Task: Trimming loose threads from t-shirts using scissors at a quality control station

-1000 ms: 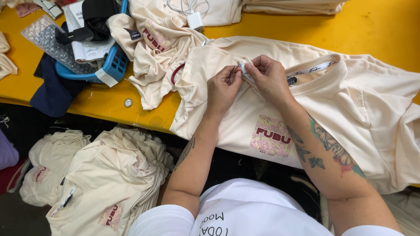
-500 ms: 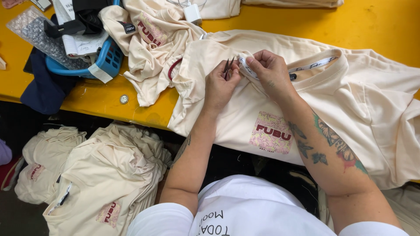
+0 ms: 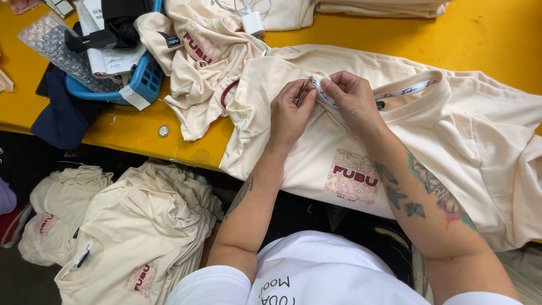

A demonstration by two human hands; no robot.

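A cream T-shirt (image 3: 480, 141) with a pink printed patch on its chest lies spread on the yellow table (image 3: 485, 39). My right hand (image 3: 350, 99) pinches a fold of the shirt's collar, lifting the white printed neck tape. My left hand (image 3: 291, 113) meets it at the same fold, fingers closed on a small dark thin tool whose tip touches the fabric. Both forearms rest over the shirt's front.
A second crumpled cream shirt (image 3: 197, 56) lies to the left, beside a blue basket (image 3: 141, 79) holding papers, a black strap and bubble wrap. A stack of folded cream shirts (image 3: 130, 231) sits below the table edge. A coin-like disc (image 3: 164, 131) lies on the table.
The hands stay together at the collar fold. The left hand's fingers have shifted slightly closer to the right hand with the thin tool. The view has drifted a little.
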